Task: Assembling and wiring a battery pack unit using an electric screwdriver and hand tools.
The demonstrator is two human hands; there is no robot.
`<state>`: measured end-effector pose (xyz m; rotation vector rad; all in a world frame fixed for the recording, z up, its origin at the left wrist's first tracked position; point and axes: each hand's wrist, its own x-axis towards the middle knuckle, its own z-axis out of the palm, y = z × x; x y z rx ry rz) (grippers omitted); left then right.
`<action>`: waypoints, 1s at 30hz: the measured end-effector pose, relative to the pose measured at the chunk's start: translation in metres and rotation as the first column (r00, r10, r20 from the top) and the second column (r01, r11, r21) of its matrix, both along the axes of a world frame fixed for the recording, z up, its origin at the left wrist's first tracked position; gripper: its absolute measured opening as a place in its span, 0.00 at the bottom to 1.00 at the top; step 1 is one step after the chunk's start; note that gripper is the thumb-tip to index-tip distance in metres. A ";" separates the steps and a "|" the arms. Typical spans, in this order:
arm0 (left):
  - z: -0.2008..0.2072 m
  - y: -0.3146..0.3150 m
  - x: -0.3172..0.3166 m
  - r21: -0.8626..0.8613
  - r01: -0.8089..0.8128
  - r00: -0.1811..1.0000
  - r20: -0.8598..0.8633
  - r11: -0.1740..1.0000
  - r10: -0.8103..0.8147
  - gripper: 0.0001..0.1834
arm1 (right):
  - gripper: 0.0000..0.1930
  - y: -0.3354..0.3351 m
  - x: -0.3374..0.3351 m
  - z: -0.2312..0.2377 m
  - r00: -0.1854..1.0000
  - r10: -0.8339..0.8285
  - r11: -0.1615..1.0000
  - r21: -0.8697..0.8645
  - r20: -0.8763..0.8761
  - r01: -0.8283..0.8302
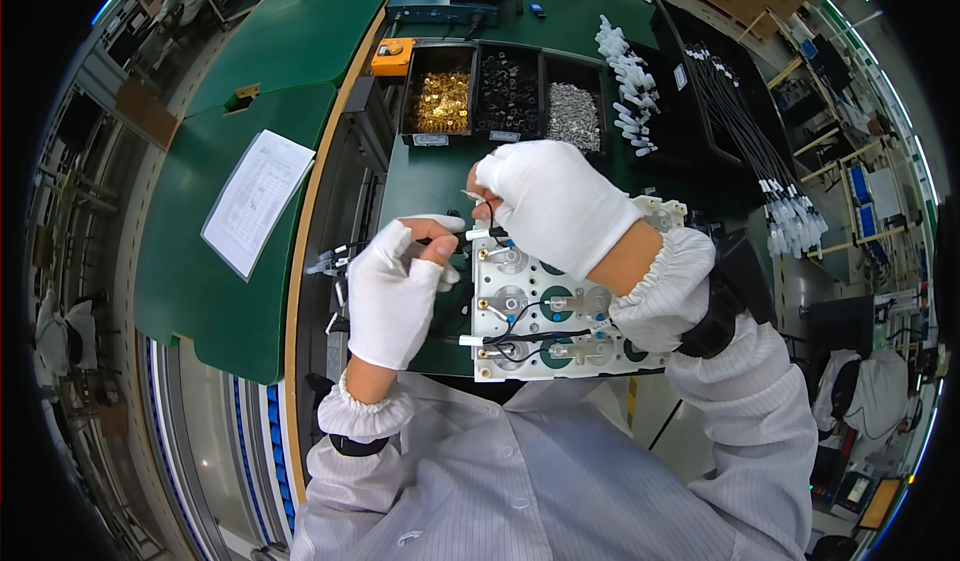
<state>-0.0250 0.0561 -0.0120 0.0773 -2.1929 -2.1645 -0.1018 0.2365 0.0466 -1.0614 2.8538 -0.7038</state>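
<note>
Two hands in white fabric gloves, some fingertips bare, met over the far left corner of a perforated white plastic plate (482, 293), which lay at the near edge of the green worktop (425, 176). The left hand (392, 289) had thumb and fingers closed on a black cable beside a white sleeve (487, 233); the right hand (556, 204) pinched a thin curved lead (490, 211), likely steadying it. Three black bins (460, 141) of glossy brass-coloured fittings (443, 101), black pieces (506, 86) and silver hardware (573, 111) stood beyond the plate, probably for easy reach.
</note>
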 end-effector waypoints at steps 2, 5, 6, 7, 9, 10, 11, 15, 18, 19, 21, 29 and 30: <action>0.004 -0.001 -0.002 -0.024 -0.038 0.999 0.033 0.999 0.039 0.05 | 0.09 0.002 0.001 0.000 1.000 0.016 0.999 -0.030 -0.027 -0.017; 0.006 -0.004 -0.008 -0.044 -0.119 0.992 0.047 0.992 0.121 0.06 | 0.08 0.003 0.005 -0.001 0.999 0.026 0.994 -0.101 -0.035 -0.029; 0.008 -0.005 -0.009 -0.035 -0.110 0.991 0.067 0.993 0.113 0.06 | 0.07 0.003 0.006 -0.001 1.000 0.016 0.990 -0.140 -0.012 -0.017; 0.009 -0.006 -0.010 -0.025 -0.102 0.991 0.086 0.994 0.104 0.07 | 0.07 0.004 0.006 -0.002 1.000 0.018 0.990 -0.141 -0.014 -0.019; 0.006 -0.004 -0.015 -0.028 -0.096 0.990 0.104 0.995 0.098 0.08 | 0.08 0.004 0.004 -0.004 0.999 -0.013 0.988 -0.156 -0.045 0.005; 0.005 -0.003 -0.016 -0.029 -0.083 0.989 0.124 0.996 0.086 0.08 | 0.08 0.004 0.003 -0.002 0.999 -0.015 0.988 -0.157 -0.046 0.008; 0.006 -0.002 -0.017 -0.030 -0.080 0.989 0.123 0.996 0.083 0.08 | 0.07 0.002 0.003 0.001 0.999 0.014 0.997 -0.074 -0.046 -0.017; 0.009 -0.001 -0.017 -0.134 -0.064 0.987 0.137 0.989 0.083 0.08 | 0.07 -0.001 0.005 0.000 0.998 0.029 1.000 -0.007 -0.049 -0.030; 0.009 -0.001 -0.019 -0.132 -0.059 0.987 0.141 0.989 0.078 0.07 | 0.06 0.002 0.006 0.005 0.997 0.004 0.995 -0.103 -0.073 -0.012; 0.009 0.000 -0.020 -0.136 -0.058 0.987 0.141 0.989 0.078 0.07 | 0.06 0.002 0.005 0.004 0.997 0.005 0.994 -0.105 -0.074 -0.012; 0.010 0.000 -0.020 -0.135 -0.061 0.987 0.136 0.989 0.080 0.07 | 0.06 -0.001 0.001 0.001 0.991 0.025 0.987 0.159 -0.129 -0.004; 0.011 0.001 -0.024 -0.250 -0.008 0.990 0.137 0.968 0.043 0.09 | 0.06 -0.005 0.012 0.001 0.984 -0.031 0.987 0.150 -0.177 0.058; 0.013 0.002 -0.025 -0.232 -0.015 0.986 0.156 0.973 0.052 0.09 | 0.06 -0.004 0.012 0.000 0.984 -0.060 0.992 0.097 -0.167 0.077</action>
